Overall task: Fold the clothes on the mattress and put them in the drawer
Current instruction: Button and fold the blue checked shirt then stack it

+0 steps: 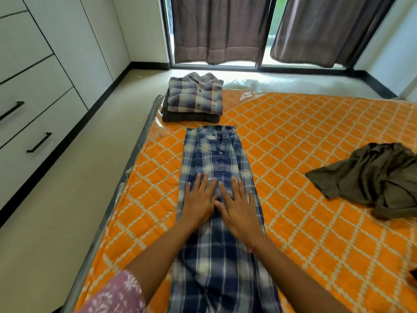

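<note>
A blue and white plaid shirt (216, 154) lies lengthwise on the orange patterned mattress (304, 136), folded into a long narrow strip with its collar at the far end. My left hand (199, 201) and my right hand (239, 206) lie flat side by side on its middle, fingers straight, pressing the cloth. Beyond it a folded grey plaid shirt (195, 94) tops a dark folded garment (189, 117) near the mattress's far left corner. A crumpled olive-brown garment (370, 177) lies at the right.
White drawers with black handles (38, 142) line the wall at the left, across a strip of pale floor (67, 211). Brown curtains (216, 28) hang over the glass door at the back. A dark item (414, 275) shows at the right edge.
</note>
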`<state>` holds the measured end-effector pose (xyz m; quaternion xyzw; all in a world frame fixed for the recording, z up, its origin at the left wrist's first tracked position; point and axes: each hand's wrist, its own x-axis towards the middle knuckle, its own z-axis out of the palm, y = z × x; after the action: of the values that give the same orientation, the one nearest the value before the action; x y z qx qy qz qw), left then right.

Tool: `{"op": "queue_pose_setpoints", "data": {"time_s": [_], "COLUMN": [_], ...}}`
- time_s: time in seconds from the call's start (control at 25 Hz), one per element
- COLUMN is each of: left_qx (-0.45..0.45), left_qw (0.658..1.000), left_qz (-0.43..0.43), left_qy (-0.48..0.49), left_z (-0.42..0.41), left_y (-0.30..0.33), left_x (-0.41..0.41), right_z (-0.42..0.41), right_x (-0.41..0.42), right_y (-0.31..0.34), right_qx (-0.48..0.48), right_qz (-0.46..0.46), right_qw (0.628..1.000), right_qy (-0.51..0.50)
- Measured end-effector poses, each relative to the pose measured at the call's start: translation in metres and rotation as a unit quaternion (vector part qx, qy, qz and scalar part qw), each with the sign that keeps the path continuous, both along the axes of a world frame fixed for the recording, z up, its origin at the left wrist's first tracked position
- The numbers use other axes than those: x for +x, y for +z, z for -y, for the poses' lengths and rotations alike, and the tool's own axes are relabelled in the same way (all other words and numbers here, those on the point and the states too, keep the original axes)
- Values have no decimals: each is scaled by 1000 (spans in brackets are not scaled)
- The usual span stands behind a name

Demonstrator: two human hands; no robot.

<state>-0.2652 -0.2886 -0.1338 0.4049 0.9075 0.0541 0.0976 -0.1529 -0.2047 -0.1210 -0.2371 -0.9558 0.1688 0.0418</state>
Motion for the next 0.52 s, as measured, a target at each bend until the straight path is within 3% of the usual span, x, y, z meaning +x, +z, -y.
{"op": "queue_pose_setpoints", "data": {"time_s": [0.16, 0.24, 0.28, 0.32, 0.4, 0.44, 0.48, 0.52], "left_qx": [-3, 123, 214, 288, 351, 344, 338, 341], "left_qw": [999, 990, 966, 923, 830, 803, 780, 754], "left_qz": [-30, -46, -24, 35, 199, 265, 322, 369], "left_qy": [-20, 56, 143, 251, 385, 408, 415, 424], "left_z": [-58, -77, -84, -90, -99, -105, -111, -120], "left_y": [-6, -10, -7, -2, 4, 7, 7, 10], "left_x": [-73, -108, -127, -144, -177, -189, -198, -205], "right_z": [-83, -123, -140, -158, -191, -203, -209, -210], "right_x": [-88, -124, -138, -150, -166, -171, -174, -179], "right_y": [-3, -14, -17, -19, -12, -8, -3, -2], "right_qx": [46, -19, -86, -182, -417, -523, -592, -618], "right_qz": [105, 63, 15, -52, -172, -173, -147, -120], "right_qw": [993, 992, 979, 947, 823, 763, 730, 724], "right_qy": [-14, -111, -185, -258, -345, -338, -309, -281]}}
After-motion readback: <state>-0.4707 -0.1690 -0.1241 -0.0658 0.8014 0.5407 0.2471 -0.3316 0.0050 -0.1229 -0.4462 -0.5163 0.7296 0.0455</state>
